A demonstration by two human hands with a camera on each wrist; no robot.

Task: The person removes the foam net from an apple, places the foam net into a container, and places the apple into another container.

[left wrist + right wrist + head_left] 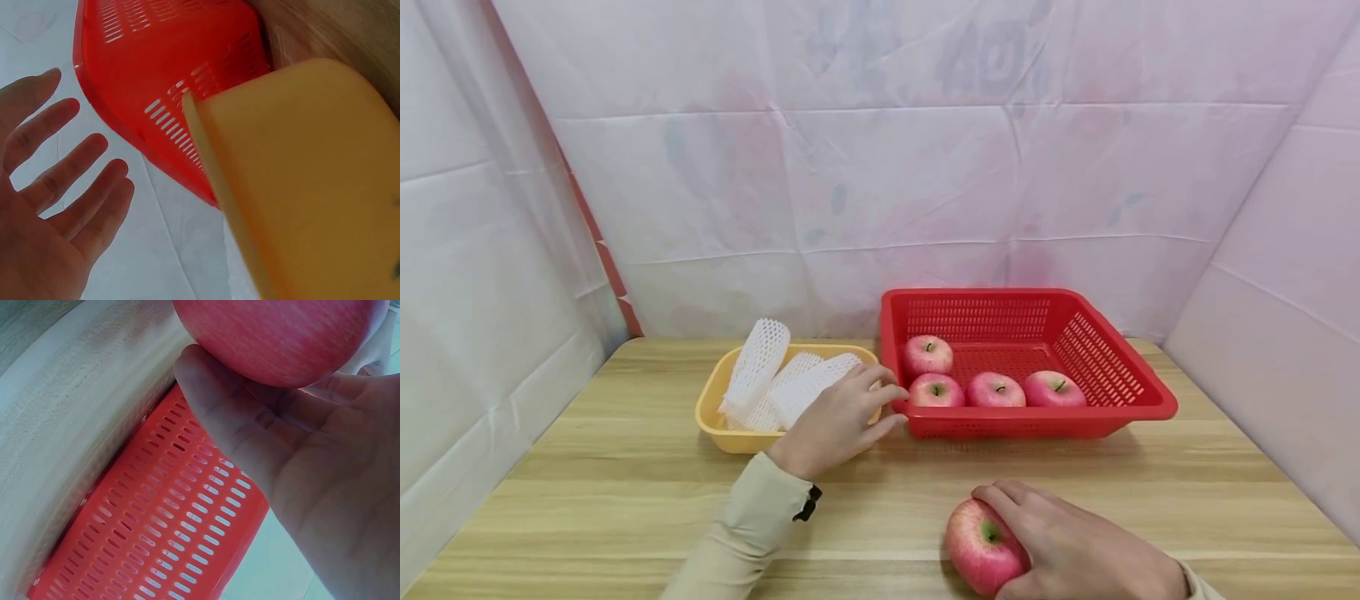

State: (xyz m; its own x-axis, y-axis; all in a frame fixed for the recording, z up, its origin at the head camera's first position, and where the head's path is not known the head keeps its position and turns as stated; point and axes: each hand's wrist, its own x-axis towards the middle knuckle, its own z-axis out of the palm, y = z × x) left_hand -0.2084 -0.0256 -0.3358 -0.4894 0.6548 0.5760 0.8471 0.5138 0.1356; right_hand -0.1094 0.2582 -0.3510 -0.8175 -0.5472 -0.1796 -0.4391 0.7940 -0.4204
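My right hand [1060, 533] grips a pink-red apple [981, 546] at the near part of the table, its thumb and fingers around the apple's right side. In the right wrist view the same apple [287, 337] lies against the fingers. My left hand [850, 412], fingers apart and slightly bent, hovers over the right end of a yellow basin [737, 442], close to the red basket's left corner. Nothing is in that palm [37, 250] in the left wrist view. White foam net sleeves [756, 367] lie in the basin.
A red perforated basket [1105, 412] stands at the back right of the wooden table [587, 467], with several apples [996, 389] along its left and front sides. White patterned sheets [887, 183] hang behind and at both sides.
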